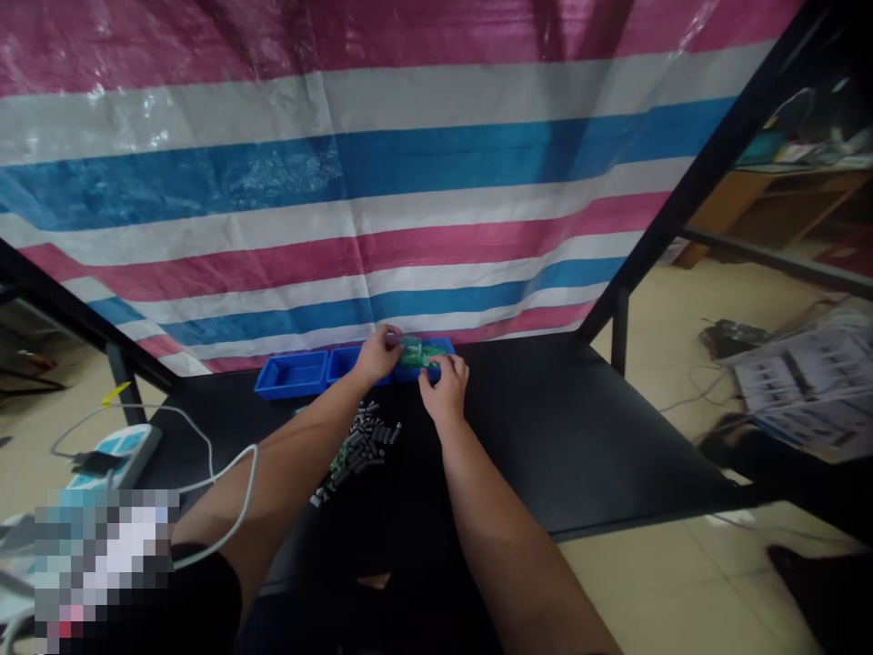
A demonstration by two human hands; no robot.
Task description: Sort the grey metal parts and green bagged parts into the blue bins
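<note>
Three small blue bins stand in a row at the back of the black table. Over the right blue bin [448, 345], both hands are close together. My left hand [377, 355] is closed at the left end of a clear, greenish plastic thing [411, 349], whose exact kind I cannot make out. At its right side, my right hand [446, 387] has its fingers curled in, with the thumb near the bin's front edge. Green pieces [431, 351] show in this bin. A loose pile of small grey and black cylinders [372, 441], some green pieces among them, lies nearer me, partly behind my left forearm.
The left blue bin [293, 373] and middle blue bin [339, 364] stand alongside. A striped plastic sheet [368, 218] hangs behind the table [532, 437]. A white power strip [129, 455] with looping cables is at the left. Black frame posts [619, 332] flank the table.
</note>
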